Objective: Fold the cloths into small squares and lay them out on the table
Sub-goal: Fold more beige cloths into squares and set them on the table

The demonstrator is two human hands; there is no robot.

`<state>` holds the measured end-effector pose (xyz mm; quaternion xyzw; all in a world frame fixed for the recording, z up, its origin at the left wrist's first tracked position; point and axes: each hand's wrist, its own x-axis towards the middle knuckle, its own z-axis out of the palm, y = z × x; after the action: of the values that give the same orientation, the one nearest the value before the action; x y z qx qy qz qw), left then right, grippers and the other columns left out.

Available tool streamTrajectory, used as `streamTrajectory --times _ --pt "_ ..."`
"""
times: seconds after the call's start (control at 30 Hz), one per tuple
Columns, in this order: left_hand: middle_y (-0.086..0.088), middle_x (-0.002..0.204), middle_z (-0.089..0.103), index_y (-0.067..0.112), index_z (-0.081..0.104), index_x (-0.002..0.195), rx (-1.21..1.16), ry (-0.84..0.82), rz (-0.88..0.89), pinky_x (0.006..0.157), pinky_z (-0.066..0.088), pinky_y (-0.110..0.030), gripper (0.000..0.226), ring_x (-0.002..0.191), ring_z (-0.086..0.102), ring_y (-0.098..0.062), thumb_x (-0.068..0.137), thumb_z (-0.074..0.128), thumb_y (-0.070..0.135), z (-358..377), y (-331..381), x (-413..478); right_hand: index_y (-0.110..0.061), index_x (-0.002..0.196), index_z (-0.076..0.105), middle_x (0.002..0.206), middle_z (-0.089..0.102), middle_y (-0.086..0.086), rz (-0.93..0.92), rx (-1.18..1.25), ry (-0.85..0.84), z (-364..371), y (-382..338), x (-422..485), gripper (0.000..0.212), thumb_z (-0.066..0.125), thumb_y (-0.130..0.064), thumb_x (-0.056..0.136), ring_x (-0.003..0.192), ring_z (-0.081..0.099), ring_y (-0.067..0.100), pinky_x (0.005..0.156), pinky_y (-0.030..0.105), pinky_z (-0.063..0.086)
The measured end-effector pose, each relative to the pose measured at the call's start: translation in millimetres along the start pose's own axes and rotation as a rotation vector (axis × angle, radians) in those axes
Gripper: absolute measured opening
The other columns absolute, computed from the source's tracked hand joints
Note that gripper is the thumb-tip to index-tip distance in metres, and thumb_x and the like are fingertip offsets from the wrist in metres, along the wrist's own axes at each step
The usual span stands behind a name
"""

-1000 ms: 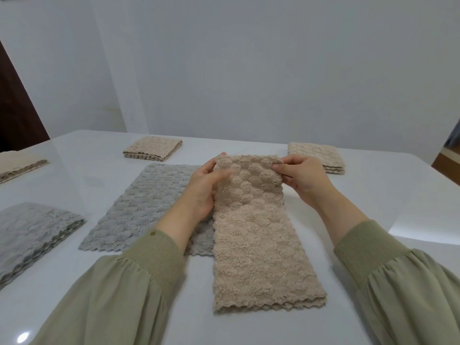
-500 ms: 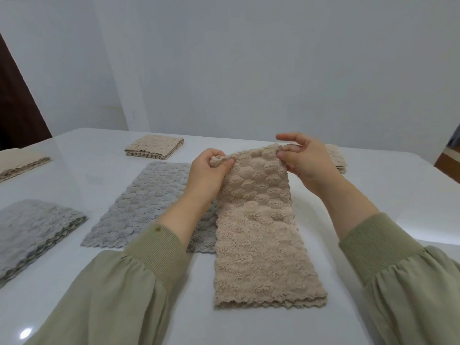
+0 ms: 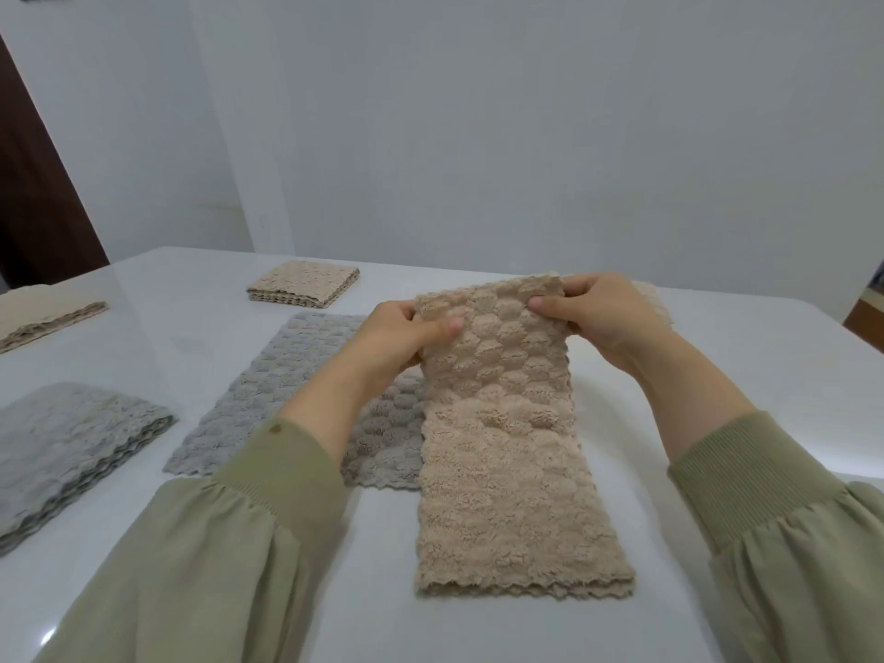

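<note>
A beige bubble-textured cloth [image 3: 507, 476], folded into a long strip, lies on the white table [image 3: 746, 375] in front of me. Its far end is lifted off the table. My left hand [image 3: 406, 334] pinches the far left corner and my right hand [image 3: 602, 318] pinches the far right corner. The near end with its scalloped edge rests flat by the table's front. A grey cloth [image 3: 296, 390] lies spread flat to the left, partly under the beige strip and my left forearm.
Folded squares lie around: a beige one [image 3: 303, 283] at the back, another beige one [image 3: 657, 303] behind my right hand, a beige one [image 3: 45, 318] far left, a grey one [image 3: 67, 447] at the left. A dark door [image 3: 33, 184] stands at left.
Both hands have raised the far end of the beige strip off the table and brought it toward me. My right fingers have curled down onto the edge.
</note>
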<state>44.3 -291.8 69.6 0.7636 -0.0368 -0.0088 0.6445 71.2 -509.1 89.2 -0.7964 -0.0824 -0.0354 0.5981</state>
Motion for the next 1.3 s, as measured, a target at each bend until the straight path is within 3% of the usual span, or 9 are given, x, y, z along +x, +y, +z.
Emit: streamTrajectory --times 0.07,0.13,0.23,0.4,0.6,0.8,1.0,1.13,1.3 --pt "-0.004 0.072 0.060 0.018 0.060 0.061 0.182 -0.012 -0.004 0.067 0.047 -0.029 0.023 0.066 0.053 -0.017 0.068 0.080 0.027 -6 4 0 -0.007 0.067 0.069 0.057 0.052 0.001 0.021 -0.236 0.004 -7 -6 -3 0.021 0.077 -0.024 0.076 0.053 0.043 0.013 0.057 0.029 0.038" --pt "0.005 0.050 0.050 0.023 0.053 0.043 0.261 0.022 0.011 0.052 0.033 -0.025 0.041 0.050 0.037 -0.014 0.077 0.076 0.024 -11 7 0 -0.013 0.055 0.062 0.048 0.039 -0.001 0.077 -0.351 -0.032 -12 -12 -7 0.031 0.077 -0.031 0.076 0.046 0.031 0.014 0.051 0.026 0.030" --pt "0.007 0.039 0.038 0.012 0.054 0.064 0.203 0.038 -0.030 0.040 0.023 -0.020 0.026 0.038 0.027 -0.012 0.085 0.069 0.019 -14 15 0 -0.006 0.070 0.061 0.040 0.036 -0.003 0.116 -0.169 -0.116 -14 -17 -9 0.022 0.067 -0.020 0.086 0.038 0.026 0.013 0.039 0.020 0.027" --pt "-0.004 0.065 0.071 0.011 0.068 0.085 0.009 0.146 0.124 0.050 0.049 -0.022 0.011 0.053 0.065 -0.014 0.091 0.060 0.016 -8 30 -8 -0.007 0.088 0.061 0.072 0.071 0.009 -0.012 0.197 -0.069 -1 -30 -13 0.015 0.049 -0.011 0.097 0.053 0.064 0.013 0.052 0.021 0.053" --pt "-0.015 0.094 0.073 0.007 0.063 0.103 -0.447 0.138 0.248 0.066 0.057 -0.029 0.018 0.084 0.071 -0.027 0.094 0.048 0.006 -7 44 -9 -0.013 0.086 0.065 0.086 0.071 0.009 -0.207 0.581 0.047 11 -38 -12 0.028 0.039 -0.016 0.096 0.085 0.066 0.021 0.074 0.032 0.054" --pt "-0.011 0.088 0.068 0.006 0.064 0.087 -0.373 0.271 -0.047 0.071 0.056 -0.039 0.017 0.069 0.067 -0.024 0.092 0.051 0.015 10 -2 0 -0.016 0.076 0.062 0.081 0.066 0.002 -0.043 0.329 0.245 39 25 -10 0.027 0.045 -0.021 0.097 0.076 0.062 0.018 0.066 0.033 0.050" --pt "-0.011 0.087 0.060 0.010 0.066 0.081 -0.316 0.328 -0.027 0.059 0.056 -0.026 0.006 0.074 0.063 -0.019 0.086 0.065 0.007 14 -33 -9 -0.020 0.070 0.066 0.063 0.059 -0.003 -0.029 0.100 0.352 52 50 -33 0.021 0.061 -0.007 0.085 0.060 0.051 0.009 0.064 0.024 0.044" --pt "-0.002 0.076 0.060 0.012 0.068 0.092 -0.290 0.344 -0.058 0.049 0.054 -0.023 0.009 0.048 0.061 -0.010 0.084 0.068 0.008 13 -33 -27 -0.013 0.077 0.066 0.053 0.047 -0.001 -0.053 0.095 0.366 53 50 -55 0.012 0.060 -0.006 0.085 0.041 0.036 0.002 0.043 0.013 0.030" --pt "-0.001 0.064 0.060 0.015 0.066 0.105 -0.015 0.279 -0.102 0.037 0.042 -0.020 0.022 0.038 0.052 -0.009 0.083 0.069 0.011 15 -40 -47 -0.021 0.077 0.065 0.059 0.049 -0.006 -0.057 -0.079 0.340 48 58 -72 0.010 0.064 -0.014 0.084 0.052 0.043 0.005 0.050 0.014 0.033"
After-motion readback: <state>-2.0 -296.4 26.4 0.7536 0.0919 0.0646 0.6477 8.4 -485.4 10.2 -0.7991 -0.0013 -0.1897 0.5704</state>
